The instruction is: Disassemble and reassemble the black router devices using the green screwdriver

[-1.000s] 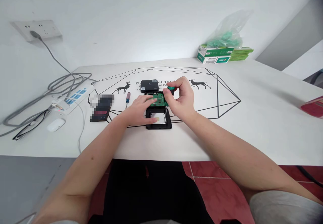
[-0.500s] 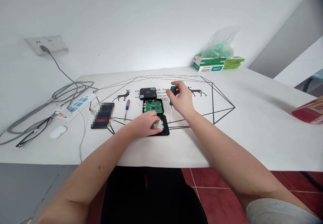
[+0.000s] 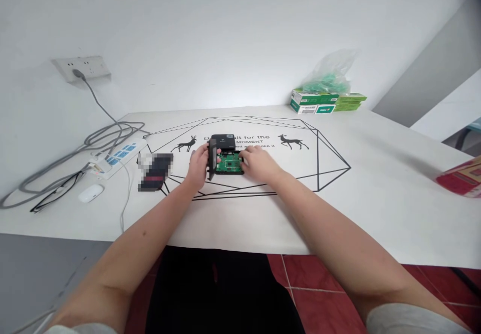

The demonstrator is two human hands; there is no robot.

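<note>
gray short sleeve [image 3: 409,319] on the right, a bit of gray sleeve [image 3: 84,329] on the left, black pants [image 3: 229,296] with a little red mark [image 3: 215,273], bare left hand [image 3: 198,167], bare right hand [image 3: 258,165]

The circuit board [image 3: 230,163] between the hands is green; the case piece [image 3: 212,161] at the left hand [image 3: 199,166] is black. The white worktop [image 3: 240,223] bears black lines and deer. Beyond the right hand [image 3: 257,164], the boxes [image 3: 315,101] are green and white.
</note>
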